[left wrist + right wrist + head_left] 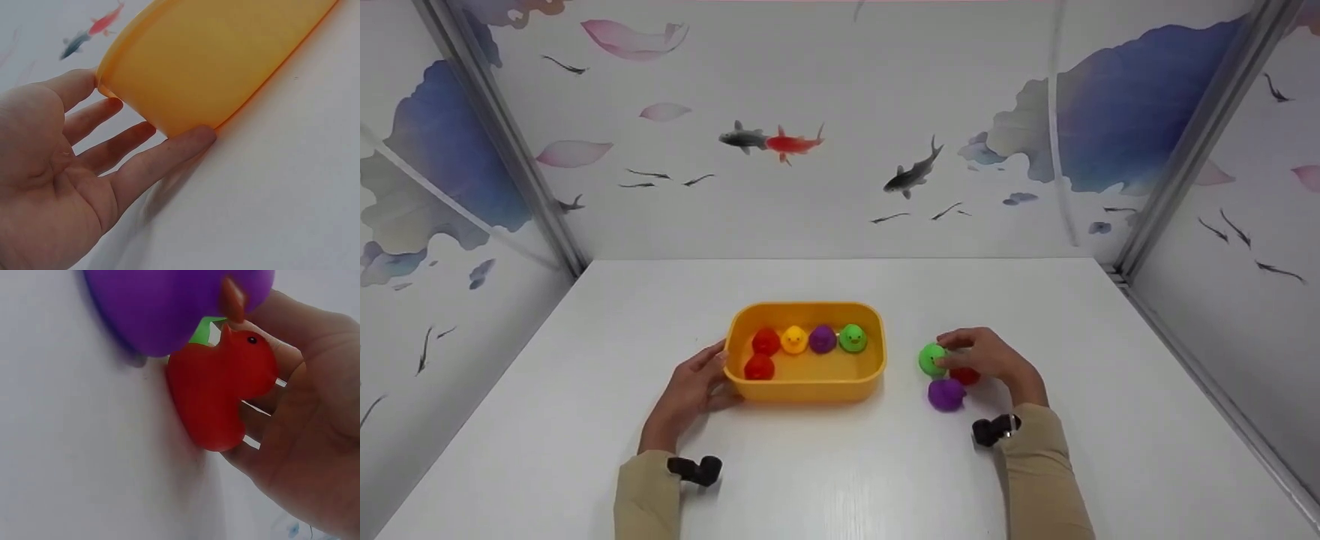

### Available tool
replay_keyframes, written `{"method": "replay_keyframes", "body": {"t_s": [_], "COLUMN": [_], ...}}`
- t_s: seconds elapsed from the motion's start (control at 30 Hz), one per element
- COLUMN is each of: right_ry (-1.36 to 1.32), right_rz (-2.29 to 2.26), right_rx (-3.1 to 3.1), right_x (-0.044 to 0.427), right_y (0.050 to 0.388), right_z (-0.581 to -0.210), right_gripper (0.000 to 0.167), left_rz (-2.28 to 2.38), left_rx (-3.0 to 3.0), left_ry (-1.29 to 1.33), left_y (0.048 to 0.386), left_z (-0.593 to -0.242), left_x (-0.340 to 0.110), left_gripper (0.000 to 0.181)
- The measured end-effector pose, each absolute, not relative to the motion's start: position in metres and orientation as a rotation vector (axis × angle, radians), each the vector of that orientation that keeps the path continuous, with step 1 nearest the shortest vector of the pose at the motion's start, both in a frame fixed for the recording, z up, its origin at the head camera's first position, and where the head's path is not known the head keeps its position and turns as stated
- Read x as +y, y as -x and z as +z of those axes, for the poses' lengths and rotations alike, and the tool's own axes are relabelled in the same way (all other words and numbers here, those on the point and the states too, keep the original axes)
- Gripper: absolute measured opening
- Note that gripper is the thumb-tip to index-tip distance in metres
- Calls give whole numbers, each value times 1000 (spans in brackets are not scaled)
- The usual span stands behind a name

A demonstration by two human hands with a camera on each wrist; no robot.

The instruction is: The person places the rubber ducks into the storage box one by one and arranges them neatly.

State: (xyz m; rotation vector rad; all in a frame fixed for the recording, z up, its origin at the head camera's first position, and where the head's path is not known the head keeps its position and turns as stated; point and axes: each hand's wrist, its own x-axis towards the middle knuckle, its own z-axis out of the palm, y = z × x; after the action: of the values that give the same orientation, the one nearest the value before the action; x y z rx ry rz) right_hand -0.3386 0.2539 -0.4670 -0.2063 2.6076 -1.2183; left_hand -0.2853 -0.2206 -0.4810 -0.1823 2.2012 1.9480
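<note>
At its left end, a yellow plastic bin (810,391) is held by my left hand (697,382); in the left wrist view the thumb (191,140) lies low on the wall and the other fingertips meet the bin's end. My right hand (986,356) pinches a green rubber duck (931,360) between thumb and fingers, right of the bin. Under that hand sits a red duck (964,376), and a purple duck (946,394) is just in front. The right wrist view has the red duck (208,394) close to the palm, with the green one mostly hidden.
Inside the bin are two red ducks (766,341), a yellow duck (793,340), a purple duck (823,339) and a green duck (853,338). The white table (840,465) is enclosed by panels (840,210) painted with fish and petals.
</note>
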Motion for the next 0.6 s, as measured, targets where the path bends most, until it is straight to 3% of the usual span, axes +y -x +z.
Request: {"method": "replay_keyframes", "body": {"t_s": [0.6], "right_ry": [122], "right_rz": [-1506], "right_rx": [2687], "right_x": [241], "right_y": [334], "right_z": [-430], "right_gripper": [43], "left_rz": [1972], "left_rx": [2189], "left_ry": [193], "left_y": [286], "left_z": [-481], "left_x": [-221], "left_gripper": [53]}}
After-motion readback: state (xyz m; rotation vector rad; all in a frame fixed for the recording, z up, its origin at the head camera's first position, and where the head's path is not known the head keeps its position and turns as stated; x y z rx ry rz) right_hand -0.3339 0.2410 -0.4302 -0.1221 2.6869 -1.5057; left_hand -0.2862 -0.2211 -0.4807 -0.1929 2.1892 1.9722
